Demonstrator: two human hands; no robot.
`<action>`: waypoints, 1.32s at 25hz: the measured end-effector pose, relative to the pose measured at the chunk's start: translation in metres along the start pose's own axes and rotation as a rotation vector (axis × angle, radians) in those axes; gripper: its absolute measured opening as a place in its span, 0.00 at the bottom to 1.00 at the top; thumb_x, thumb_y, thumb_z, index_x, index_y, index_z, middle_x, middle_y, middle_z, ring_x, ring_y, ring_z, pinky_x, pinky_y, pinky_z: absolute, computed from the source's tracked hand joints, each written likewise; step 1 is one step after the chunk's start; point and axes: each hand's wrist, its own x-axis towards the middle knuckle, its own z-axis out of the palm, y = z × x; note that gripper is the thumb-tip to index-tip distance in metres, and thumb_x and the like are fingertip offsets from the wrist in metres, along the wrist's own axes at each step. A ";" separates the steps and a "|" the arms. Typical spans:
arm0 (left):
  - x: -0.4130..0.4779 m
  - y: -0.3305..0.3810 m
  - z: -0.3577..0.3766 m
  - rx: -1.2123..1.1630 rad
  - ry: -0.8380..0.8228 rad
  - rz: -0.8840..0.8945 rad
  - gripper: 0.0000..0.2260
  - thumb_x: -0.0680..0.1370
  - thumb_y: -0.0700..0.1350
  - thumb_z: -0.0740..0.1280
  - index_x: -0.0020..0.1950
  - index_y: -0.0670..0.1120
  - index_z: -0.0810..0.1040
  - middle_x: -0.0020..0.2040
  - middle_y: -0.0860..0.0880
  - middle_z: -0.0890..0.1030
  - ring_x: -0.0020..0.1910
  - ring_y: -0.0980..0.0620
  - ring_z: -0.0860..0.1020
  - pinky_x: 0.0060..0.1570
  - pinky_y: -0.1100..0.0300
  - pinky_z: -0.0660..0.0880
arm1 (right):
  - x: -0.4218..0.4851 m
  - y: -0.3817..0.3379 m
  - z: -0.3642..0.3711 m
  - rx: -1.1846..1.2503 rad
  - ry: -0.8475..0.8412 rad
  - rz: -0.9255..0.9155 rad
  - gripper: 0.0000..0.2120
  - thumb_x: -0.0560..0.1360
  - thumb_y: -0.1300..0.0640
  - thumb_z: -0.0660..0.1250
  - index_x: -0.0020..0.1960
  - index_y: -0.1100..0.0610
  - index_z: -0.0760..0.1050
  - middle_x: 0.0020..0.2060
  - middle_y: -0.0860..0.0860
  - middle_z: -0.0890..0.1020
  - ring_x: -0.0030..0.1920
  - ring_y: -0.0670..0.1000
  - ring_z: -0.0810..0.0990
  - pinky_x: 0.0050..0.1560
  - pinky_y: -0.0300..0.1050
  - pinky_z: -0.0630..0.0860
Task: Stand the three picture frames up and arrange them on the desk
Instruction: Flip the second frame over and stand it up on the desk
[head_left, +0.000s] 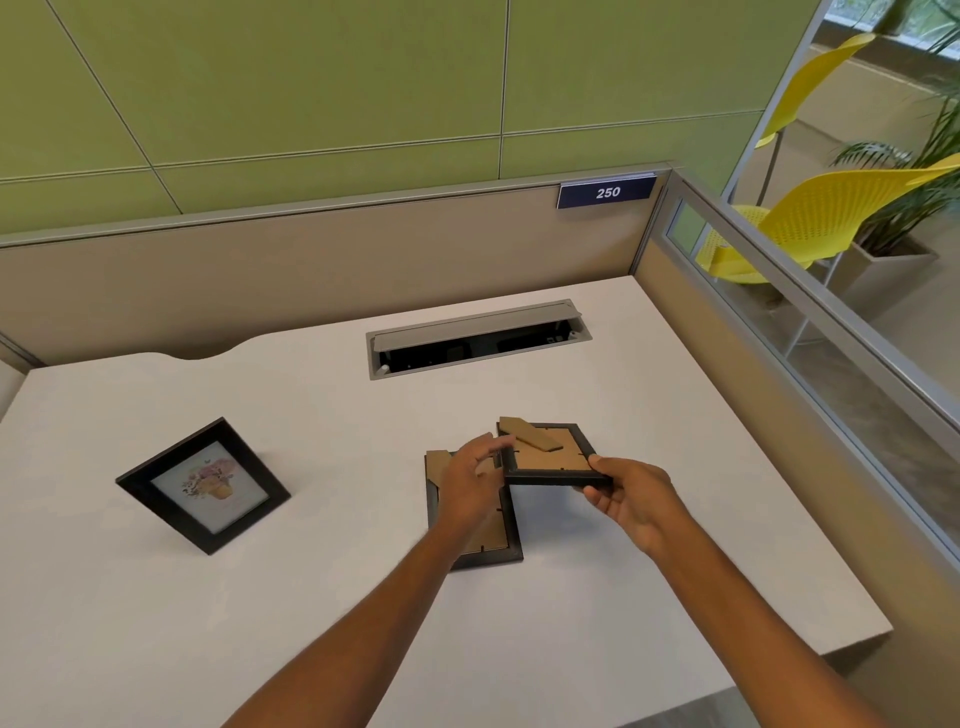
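Note:
One black picture frame (202, 486) with a flower print stands upright on the left of the white desk (311, 597). A second black frame (550, 457) is held above the desk, face down, its brown back and stand leg showing. My right hand (631, 501) grips its near right corner. My left hand (475, 480) touches its left edge with fingers spread. A third frame (491, 540) lies face down on the desk under my left hand, partly hidden by it.
A grey cable tray (478, 338) with its lid open is set into the desk at the back. Beige partition walls (260, 291) close the back and right sides. Yellow chairs (831, 218) and a plant stand beyond the glass on the right.

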 end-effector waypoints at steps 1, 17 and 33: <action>0.000 0.001 -0.003 0.070 0.013 0.052 0.22 0.82 0.30 0.68 0.68 0.53 0.87 0.76 0.50 0.78 0.75 0.46 0.76 0.66 0.40 0.83 | -0.005 -0.002 0.002 0.003 -0.020 0.000 0.12 0.78 0.65 0.76 0.60 0.69 0.82 0.54 0.66 0.89 0.47 0.64 0.91 0.36 0.44 0.86; -0.019 0.004 -0.050 0.243 0.110 0.317 0.16 0.83 0.31 0.66 0.66 0.48 0.82 0.55 0.68 0.84 0.53 0.68 0.83 0.49 0.74 0.80 | -0.040 -0.034 0.031 -0.197 -0.113 -0.167 0.14 0.83 0.55 0.72 0.55 0.67 0.84 0.42 0.61 0.89 0.43 0.59 0.91 0.40 0.46 0.86; -0.033 0.006 -0.096 0.062 0.051 0.017 0.12 0.88 0.45 0.64 0.71 0.46 0.77 0.63 0.51 0.86 0.61 0.50 0.85 0.51 0.62 0.86 | -0.034 -0.002 0.093 -0.528 -0.274 -0.074 0.26 0.85 0.33 0.54 0.61 0.50 0.82 0.57 0.53 0.88 0.58 0.55 0.86 0.63 0.57 0.82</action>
